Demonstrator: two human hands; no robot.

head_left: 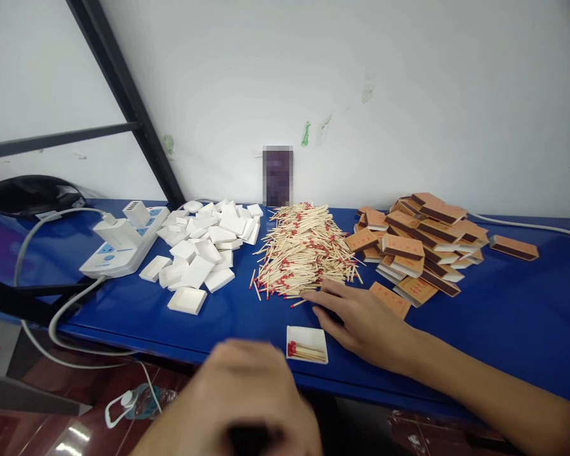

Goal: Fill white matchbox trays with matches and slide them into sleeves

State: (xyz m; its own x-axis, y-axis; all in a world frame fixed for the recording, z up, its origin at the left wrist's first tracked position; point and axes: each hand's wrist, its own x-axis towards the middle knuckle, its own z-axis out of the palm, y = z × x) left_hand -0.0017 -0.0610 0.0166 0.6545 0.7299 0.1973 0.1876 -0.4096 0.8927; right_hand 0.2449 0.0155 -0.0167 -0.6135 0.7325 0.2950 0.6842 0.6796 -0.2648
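My right hand (361,320) reaches in from the right, its fingertips at the front edge of a large pile of red-headed matches (297,250). Its thumb and fingers are apart, and no match shows clearly between them. Just left of the thumb lies a white matchbox tray (292,335) with several matches (308,352) along its near side, their red heads to the left. Low in the foreground, in front of the table edge, my left hand (247,392) is close to the camera and smeared by motion; its fingers cannot be made out.
White matchbox trays (199,269) are heaped on the left of the blue table (247,323). Orange matchbox sleeves (408,247) are heaped on the right. A power strip (118,259) with cables and a black metal frame (145,136) stand at far left. A pixelated dark object (278,177) leans on the wall.
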